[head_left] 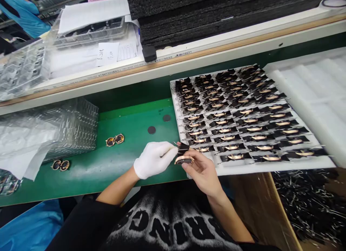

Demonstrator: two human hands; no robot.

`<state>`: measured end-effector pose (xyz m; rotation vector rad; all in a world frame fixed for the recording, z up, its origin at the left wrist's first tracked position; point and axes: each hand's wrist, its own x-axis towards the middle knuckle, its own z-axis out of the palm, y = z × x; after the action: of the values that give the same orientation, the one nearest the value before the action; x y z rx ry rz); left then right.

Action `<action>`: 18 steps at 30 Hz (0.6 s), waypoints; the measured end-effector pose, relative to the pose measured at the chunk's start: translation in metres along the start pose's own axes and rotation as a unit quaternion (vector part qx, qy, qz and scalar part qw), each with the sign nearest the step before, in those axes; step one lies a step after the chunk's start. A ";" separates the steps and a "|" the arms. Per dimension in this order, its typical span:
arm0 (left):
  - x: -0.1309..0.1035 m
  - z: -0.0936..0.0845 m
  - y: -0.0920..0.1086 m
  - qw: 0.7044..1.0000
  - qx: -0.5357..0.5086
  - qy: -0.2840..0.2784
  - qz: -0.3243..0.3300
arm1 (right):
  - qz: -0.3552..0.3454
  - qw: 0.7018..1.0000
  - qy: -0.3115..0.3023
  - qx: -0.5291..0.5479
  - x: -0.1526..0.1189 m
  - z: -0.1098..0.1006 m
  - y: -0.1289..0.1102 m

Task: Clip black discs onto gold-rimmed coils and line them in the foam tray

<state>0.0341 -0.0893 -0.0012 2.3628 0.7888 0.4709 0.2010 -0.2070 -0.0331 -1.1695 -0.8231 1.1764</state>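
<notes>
My left hand (156, 159) wears a white glove, its fingers pinched at the wire handle of a black binder clip (183, 146). Bare and closed, my right hand (205, 173) grips a rose-gold watch case (184, 160) with a dark face, thumb at its near edge. The clip sits against the far side of this case; how firmly it bites is hidden by my fingers. Just beyond my right hand, a white foam tray (310, 163) carries several rows of similar gold-rimmed cases with black clips on them.
Two pairs of watch cases, one pair (115, 140) farther in, lie on the green bench (129, 164). Two black discs (151, 130) rest near the tray. Stacked clear plastic trays (81, 132) stand left, loose binder clips (305, 207) fill a box lower right, and a shelf (162, 60) crosses behind.
</notes>
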 end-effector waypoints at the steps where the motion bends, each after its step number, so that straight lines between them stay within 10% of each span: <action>1: -0.002 -0.004 0.000 0.999 0.001 -0.025 0.026 | 0.000 1.000 -0.013 0.009 0.001 -0.002 -0.001; 7: 0.002 -0.020 -0.006 0.991 0.034 -0.089 -0.097 | 0.039 0.993 -0.105 0.042 0.004 -0.006 -0.003; 18: 0.005 -0.026 0.004 0.979 -0.024 -0.173 -0.110 | 0.044 0.990 -0.124 0.046 0.011 -0.011 -0.005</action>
<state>0.0262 -0.0776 0.0217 2.1942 0.8467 -0.0150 0.2149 -0.1984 -0.0317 -1.0053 -0.9008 1.4387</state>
